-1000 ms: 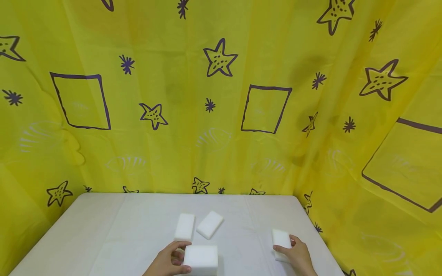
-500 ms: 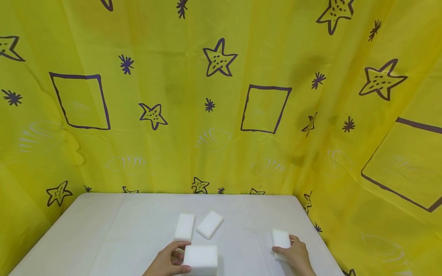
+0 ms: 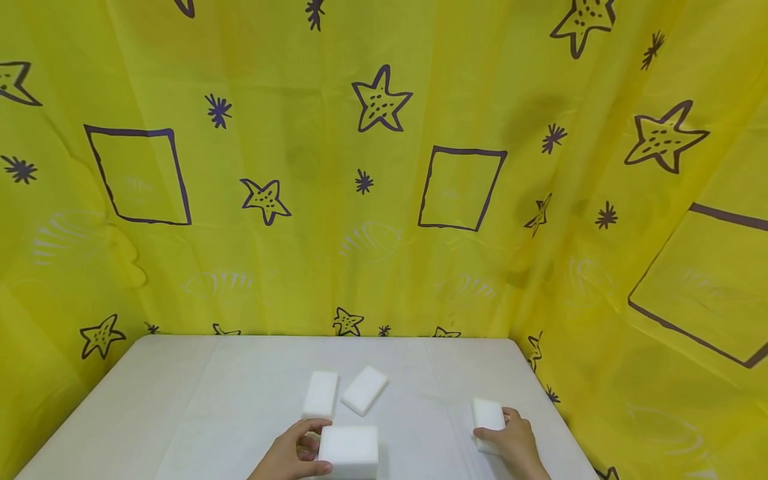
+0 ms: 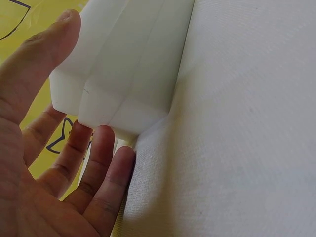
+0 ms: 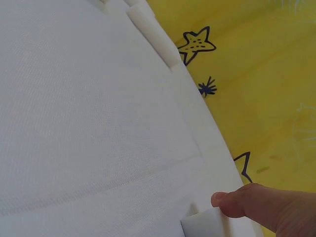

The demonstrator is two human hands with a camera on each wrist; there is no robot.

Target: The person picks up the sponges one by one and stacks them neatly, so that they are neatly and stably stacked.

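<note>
Sponge stack rests at 6 o'clock on the white table, its long axis running 9 to 3; two seams show in the left wrist view. My left hand curls thumb and fingers round its 9 o'clock end. Towards 2 to 3 o'clock from there, my right hand pinches another sponge, which points roughly 12 to 6, near the table's 3 o'clock edge. Beyond the stack, an upright-pointing sponge lies flat at 11, nearly 12 to 6; just beside it, a slanted sponge points at 1. White tabletop stretches between my hands and on to the far edge at 12, against the yellow curtain.
</note>
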